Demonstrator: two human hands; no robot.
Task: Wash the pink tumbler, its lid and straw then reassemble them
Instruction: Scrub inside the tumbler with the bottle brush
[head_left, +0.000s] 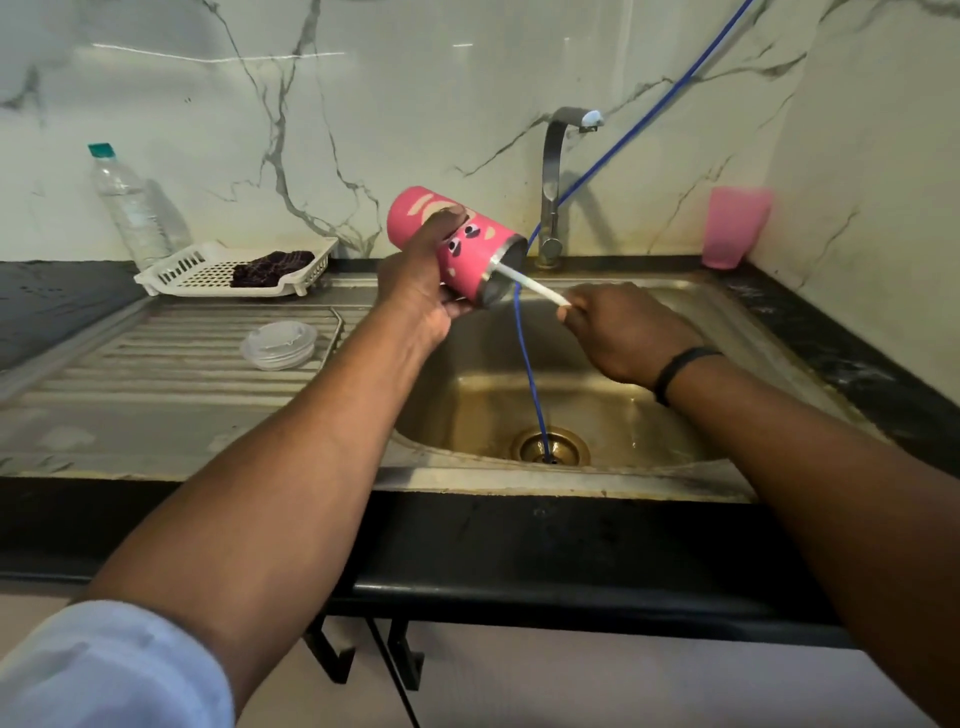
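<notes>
1. The pink tumbler (457, 244) is held in the middle of the frame, above the left edge of the sink (675, 332). It is tilted on its side, with its open metal rim turned to the right and slightly down.
2. The left hand (421, 283) is wrapped around the body of the tumbler; the thumb is laid on the upper side and the fingers are curled under it.
3. The white straw (532, 286) is seen with one end inside the mouth of the tumbler, and it slopes down to the right.
4. The right hand (618, 332) is closed around the outer end of the straw, which is pinched between the fingertips. A black band (678, 371) is worn on this wrist.
5. The clear lid (279, 344) is laid flat on the ribbed draining board (156, 364), to the left of the sink and well apart from the tumbler.
6. A metal tap (553, 182) is placed behind the sink, in the upper middle of the frame. No water is seen coming from it.
7. A blue cord (530, 374) is hung from the upper right, passes beside the tap and goes down into the drain (550, 447).
8. A white plastic rack (208, 270) with a dark cloth (272, 267) in it is placed on the left of the tabletop (47, 306), and a clear bottle (130, 208) with a green cap stands behind it.
9. A pink cup (735, 226) is set upside down on the tabletop at the right, near the wall.
</notes>
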